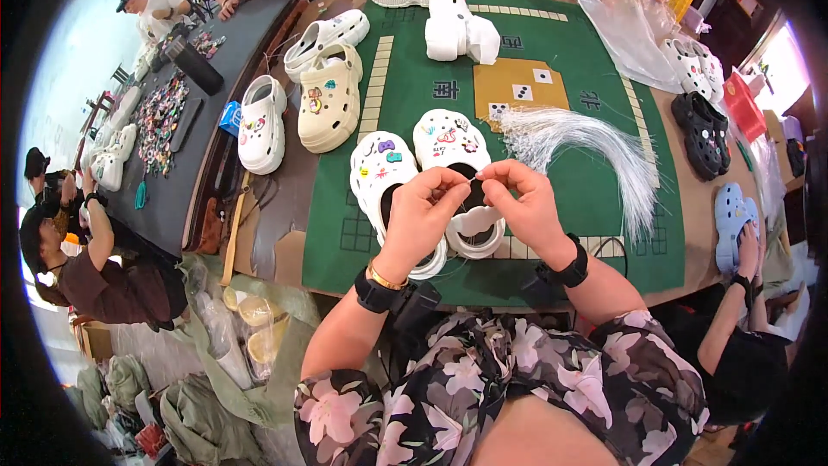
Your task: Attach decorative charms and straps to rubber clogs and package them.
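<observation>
Above a pair of white clogs, my left hand (418, 216) and my right hand (530, 209) meet fingertip to fingertip. Both are closed in a pinch on what looks like a thin pale strand (471, 179); its full course is hard to see. Colourful charms dot the toes of the left clog (378, 158) and the right clog (448, 136), which stand side by side with toes pointing away from me. My hands cover part of their openings and heels. A fanned bundle of white strands (604, 142) lies to the right of my hands.
Under the clogs is a green game mat (552, 272) with a tan square (500, 78). White clogs (453, 26) lie at the far side, a cream clog (330, 103) at left, black clogs (700, 134) at right. A co-worker's hand (749, 250) touches a blue clog (731, 216).
</observation>
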{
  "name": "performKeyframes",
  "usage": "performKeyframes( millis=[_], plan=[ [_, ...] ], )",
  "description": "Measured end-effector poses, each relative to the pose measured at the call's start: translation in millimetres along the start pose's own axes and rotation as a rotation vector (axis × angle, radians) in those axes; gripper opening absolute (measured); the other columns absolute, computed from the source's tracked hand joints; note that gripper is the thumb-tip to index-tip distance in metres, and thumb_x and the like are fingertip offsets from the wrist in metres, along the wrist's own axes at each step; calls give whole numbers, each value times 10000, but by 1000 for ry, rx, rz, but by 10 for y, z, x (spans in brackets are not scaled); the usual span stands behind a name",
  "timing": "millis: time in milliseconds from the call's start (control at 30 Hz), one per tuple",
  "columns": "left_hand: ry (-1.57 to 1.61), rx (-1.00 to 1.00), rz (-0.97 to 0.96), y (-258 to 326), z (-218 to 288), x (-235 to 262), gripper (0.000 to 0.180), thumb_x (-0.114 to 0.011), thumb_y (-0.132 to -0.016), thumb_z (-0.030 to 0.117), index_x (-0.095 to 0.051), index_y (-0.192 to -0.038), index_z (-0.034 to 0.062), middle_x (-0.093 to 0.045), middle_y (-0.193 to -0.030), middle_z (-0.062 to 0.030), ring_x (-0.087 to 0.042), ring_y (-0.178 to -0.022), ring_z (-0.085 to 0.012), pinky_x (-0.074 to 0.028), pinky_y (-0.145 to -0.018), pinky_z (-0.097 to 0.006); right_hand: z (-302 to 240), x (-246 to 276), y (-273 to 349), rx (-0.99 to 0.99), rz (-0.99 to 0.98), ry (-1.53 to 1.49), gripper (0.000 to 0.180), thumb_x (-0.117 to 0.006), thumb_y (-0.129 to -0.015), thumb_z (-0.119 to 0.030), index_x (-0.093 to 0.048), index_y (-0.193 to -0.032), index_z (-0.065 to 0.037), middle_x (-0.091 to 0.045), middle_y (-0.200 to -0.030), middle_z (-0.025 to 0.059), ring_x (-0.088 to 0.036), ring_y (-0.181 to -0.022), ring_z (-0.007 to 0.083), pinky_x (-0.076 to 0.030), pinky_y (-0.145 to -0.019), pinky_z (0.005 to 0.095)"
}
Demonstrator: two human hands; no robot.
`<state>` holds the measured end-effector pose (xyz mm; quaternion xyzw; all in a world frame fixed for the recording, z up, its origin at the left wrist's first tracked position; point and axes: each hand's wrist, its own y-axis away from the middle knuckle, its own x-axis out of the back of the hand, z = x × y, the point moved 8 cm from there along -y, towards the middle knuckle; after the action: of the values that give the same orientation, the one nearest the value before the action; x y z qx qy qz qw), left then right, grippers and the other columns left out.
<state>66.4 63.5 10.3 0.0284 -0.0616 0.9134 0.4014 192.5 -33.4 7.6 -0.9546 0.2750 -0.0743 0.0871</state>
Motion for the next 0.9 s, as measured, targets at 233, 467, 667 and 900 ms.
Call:
performKeyframes(
  millis=[233, 467, 667, 900],
  plan=[
    [-30, -73, 48, 32, 64, 9, 86, -663, -875, 48, -672, -929, -19, -657, -753, -30, -564, -648, -57, -456, -582, -221, -149, -8, 23, 69, 5, 88, 116, -632, -892, -87, -665, -962, -2, -664, -775, 23, -582, -692, 65, -483, -636, 240],
    [-146, -151, 69, 57, 127, 27, 87, -680, -842, 32, -675, -922, -2, -651, -800, -69, -586, -644, -104, -476, -594, -246, -226, -50, 35, 141, -10, 160, 117, -615, -898, -81, -669, -962, 1, -675, -784, 67, -611, -691, 98, -498, -645, 259],
    [-186, -210, 81, 71, 180, 14, 85, -687, -834, 34, -671, -909, -4, -647, -805, -82, -612, -654, -138, -496, -597, -265, -189, -62, 31, 145, -2, 194, 106, -619, -883, -78, -677, -931, -4, -676, -779, 104, -636, -684, 162, -501, -640, 286],
    [-249, -215, 76, 73, 226, 17, 90, -694, -824, 37, -671, -900, -5, -642, -791, -95, -621, -652, -155, -501, -595, -269, -214, -57, 40, 156, -6, 194, 108, -620, -877, -76, -677, -922, 3, -681, -791, 104, -647, -700, 191, -505, -653, 299]
  ],
)
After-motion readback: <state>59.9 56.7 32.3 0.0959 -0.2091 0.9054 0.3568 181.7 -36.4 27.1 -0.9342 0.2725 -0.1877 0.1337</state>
